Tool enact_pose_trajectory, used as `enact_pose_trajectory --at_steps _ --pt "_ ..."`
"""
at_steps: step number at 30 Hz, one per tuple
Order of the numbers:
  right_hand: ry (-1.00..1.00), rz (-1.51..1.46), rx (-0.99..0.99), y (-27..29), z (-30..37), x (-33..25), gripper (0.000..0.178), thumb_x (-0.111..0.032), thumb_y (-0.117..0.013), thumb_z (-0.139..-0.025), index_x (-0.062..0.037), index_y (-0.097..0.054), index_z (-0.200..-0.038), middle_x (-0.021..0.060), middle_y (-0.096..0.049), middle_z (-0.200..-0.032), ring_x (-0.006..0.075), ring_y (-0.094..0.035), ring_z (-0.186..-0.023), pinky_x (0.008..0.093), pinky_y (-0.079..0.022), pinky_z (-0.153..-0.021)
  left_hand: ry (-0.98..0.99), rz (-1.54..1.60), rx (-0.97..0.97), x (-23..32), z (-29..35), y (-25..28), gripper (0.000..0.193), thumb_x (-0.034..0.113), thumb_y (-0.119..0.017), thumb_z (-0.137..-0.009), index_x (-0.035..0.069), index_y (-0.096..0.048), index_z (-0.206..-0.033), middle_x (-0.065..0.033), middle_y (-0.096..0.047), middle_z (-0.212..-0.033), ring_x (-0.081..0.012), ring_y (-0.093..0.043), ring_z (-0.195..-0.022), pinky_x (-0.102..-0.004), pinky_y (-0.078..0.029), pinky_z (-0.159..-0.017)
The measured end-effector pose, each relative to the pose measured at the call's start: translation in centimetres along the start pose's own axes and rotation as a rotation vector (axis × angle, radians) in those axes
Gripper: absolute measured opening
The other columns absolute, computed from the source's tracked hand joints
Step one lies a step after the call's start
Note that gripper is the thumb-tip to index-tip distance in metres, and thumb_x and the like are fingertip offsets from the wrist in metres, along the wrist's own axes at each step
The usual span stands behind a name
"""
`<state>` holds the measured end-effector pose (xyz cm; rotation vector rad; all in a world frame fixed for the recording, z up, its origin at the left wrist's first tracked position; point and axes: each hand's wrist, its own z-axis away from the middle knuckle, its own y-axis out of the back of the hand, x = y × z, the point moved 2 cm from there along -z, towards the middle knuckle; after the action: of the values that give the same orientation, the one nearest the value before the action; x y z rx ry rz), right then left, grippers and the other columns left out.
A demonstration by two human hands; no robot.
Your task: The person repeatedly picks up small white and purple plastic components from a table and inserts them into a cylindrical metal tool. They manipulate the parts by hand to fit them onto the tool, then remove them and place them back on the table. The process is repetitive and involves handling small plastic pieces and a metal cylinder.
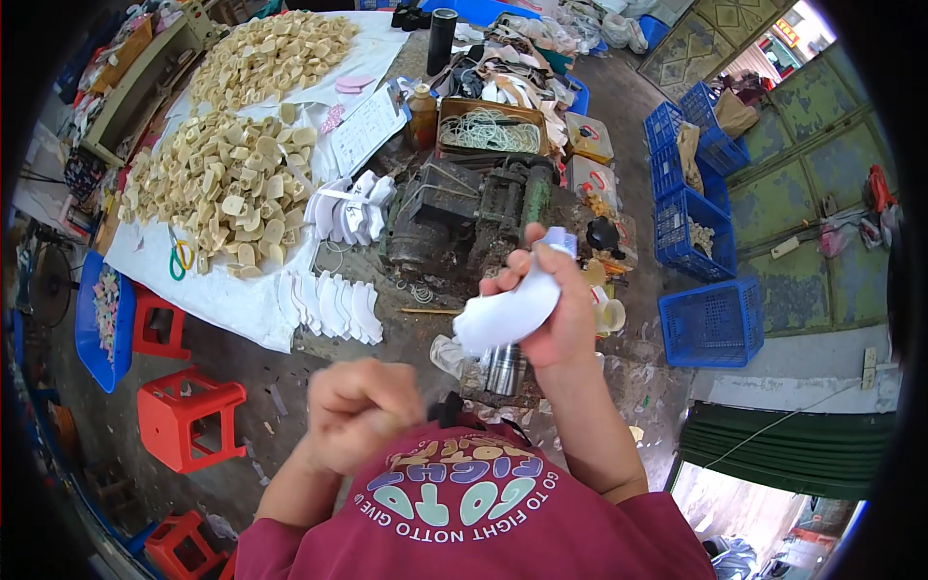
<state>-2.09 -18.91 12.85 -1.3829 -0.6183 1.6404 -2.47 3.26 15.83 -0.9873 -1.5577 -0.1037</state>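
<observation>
My right hand [565, 304] is wrapped round a stack of white curved cut pieces [512, 311], held up above the table's near edge. The top end of the stack looks pale lilac. In front of my shirt is my left hand [365, 406], curled closed and blurred; whatever it holds, if anything, is hidden. More white curved pieces [331, 305] lie fanned in a row at the near edge of the white cloth. Behind them sits a bundle of similar white pieces [350, 210] with a strip across it. A metal cup [505, 372] stands just below the stack in my right hand.
A dark, greasy machine [449, 208] stands mid-table, with a tray of pale string [491, 129] behind. Heaps of beige pieces [222, 184] and scissors [180, 259] lie at left. Red stools [193, 418] stand on the left floor, blue crates [712, 324] on the right.
</observation>
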Motion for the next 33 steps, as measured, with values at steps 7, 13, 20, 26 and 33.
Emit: enact_pose_trajectory --at_steps 7,13,20,26,33 --pt "-0.083 0.037 -0.194 1.5 0.1 -2.4 0.039 -0.03 -0.062 -0.089 -0.0124 -0.049 -0.122 0.0029 -0.057 -0.077 0.0182 -0.06 -0.073 0.0413 -0.051 -0.077 0.971 -1.514 -0.027 -8.7 15.5 14.4 0.096 0.034 -0.072 -0.08 0.016 -0.012 -0.152 -0.022 -0.059 -0.119 -0.0442 -0.06 -0.102 -0.0519 -0.048 -0.085" --pt "-0.069 0.354 -0.224 -0.2 1.2 -1.0 0.072 -0.007 -0.068 -0.079 -0.0072 -0.033 -0.142 0.0057 -0.056 -0.087 0.0152 -0.06 -0.078 0.0328 -0.05 -0.075 1.157 -1.456 0.059 -14.3 22.0 18.1 0.065 0.039 -0.069 -0.08 0.011 -0.047 -0.134 -0.0223 -0.057 -0.123 -0.039 -0.06 -0.103 -0.0424 -0.048 -0.086" --pt "-0.051 0.793 -0.279 -2.4 2.7 -0.6 0.092 0.001 -0.076 -0.069 -0.0056 -0.027 -0.147 0.0017 -0.056 -0.091 0.0065 -0.053 -0.076 0.022 -0.047 -0.068 0.796 -1.027 0.446 -7.5 10.9 12.7 0.019 0.017 -0.071 -0.08 -0.001 -0.067 -0.087 -0.0054 -0.064 -0.068 -0.0142 -0.057 -0.054 -0.0315 -0.046 -0.05" --pt "-0.01 0.989 -0.299 -3.0 4.0 -0.4 0.088 -0.003 -0.078 -0.069 -0.0051 -0.032 -0.145 0.0015 -0.052 -0.11 0.0053 -0.051 -0.089 0.0202 -0.044 -0.077 0.517 -0.298 0.226 -1.1 -1.1 0.3 0.014 0.014 -0.067 -0.088 0.0 -0.066 -0.09 0.0018 -0.062 -0.071 -0.0028 -0.052 -0.059 -0.0186 -0.042 -0.051" --pt "-0.087 0.767 -0.363 -2.0 4.6 -1.3 0.091 -0.001 -0.083 -0.065 -0.0045 -0.036 -0.143 -0.0006 -0.058 -0.101 0.0044 -0.053 -0.087 0.0207 -0.045 -0.077 0.542 -0.013 -0.048 -3.0 -4.9 -2.1 0.007 0.007 -0.068 -0.086 0.0 -0.067 -0.086 0.0011 -0.063 -0.072 -0.0018 -0.053 -0.062 -0.0184 -0.042 -0.053"
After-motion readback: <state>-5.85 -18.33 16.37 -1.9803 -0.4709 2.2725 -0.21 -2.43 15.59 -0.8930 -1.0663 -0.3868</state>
